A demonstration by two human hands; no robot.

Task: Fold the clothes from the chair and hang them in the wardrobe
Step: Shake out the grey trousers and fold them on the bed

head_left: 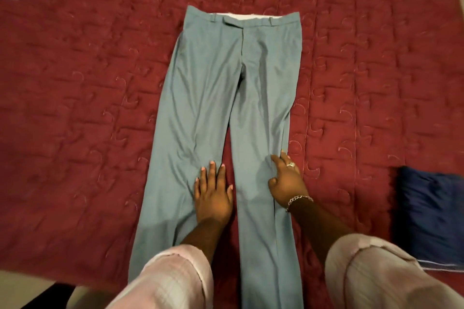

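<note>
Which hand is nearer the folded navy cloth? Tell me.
Right. The right hand rests on the trousers' leg nearest the navy cloth; the left hand lies flat on the far leg.

No text, label, brand, number or sign can be read anywhere, neither on the trousers [226,98] nor on the quilted bed cover [75,83].

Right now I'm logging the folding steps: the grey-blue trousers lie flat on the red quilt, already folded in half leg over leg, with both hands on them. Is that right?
Not quite. The head view shows the trousers spread open, both legs side by side with a gap of red quilt between them, not folded. The left hand lies flat on one leg; the right hand is on the other's outer edge.
</note>
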